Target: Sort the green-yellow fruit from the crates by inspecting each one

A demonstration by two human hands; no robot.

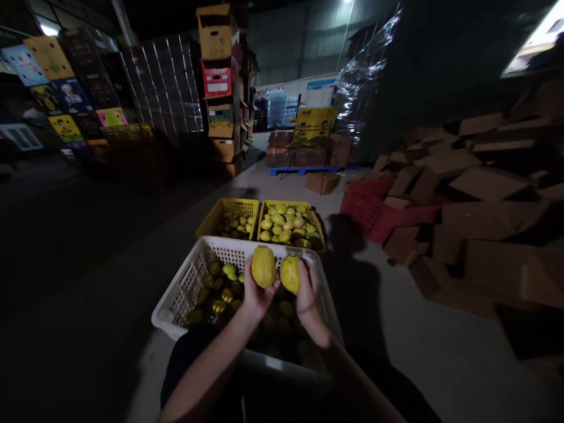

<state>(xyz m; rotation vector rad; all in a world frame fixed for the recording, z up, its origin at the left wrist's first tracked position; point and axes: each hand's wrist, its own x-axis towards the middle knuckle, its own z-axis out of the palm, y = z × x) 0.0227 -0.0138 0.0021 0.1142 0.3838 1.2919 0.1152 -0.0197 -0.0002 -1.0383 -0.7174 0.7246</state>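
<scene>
Over a large white plastic crate, my left hand is closed round an oblong yellow papaya, held upright. My right hand grips a second yellow-green papaya beside it, with a small gap between the two fruits. Several more green and yellow papayas lie in the white crate, many of them in shadow and partly hidden by my forearms. Behind it stand two yellow crates: the left yellow crate is partly filled, and the right yellow crate is heaped with yellow-green papayas.
To the right, a red crate stands against a big heap of flattened cardboard. A cardboard box sits before a blue pallet bearing boxes. Tall box stacks rise at the back left. The concrete floor is dim.
</scene>
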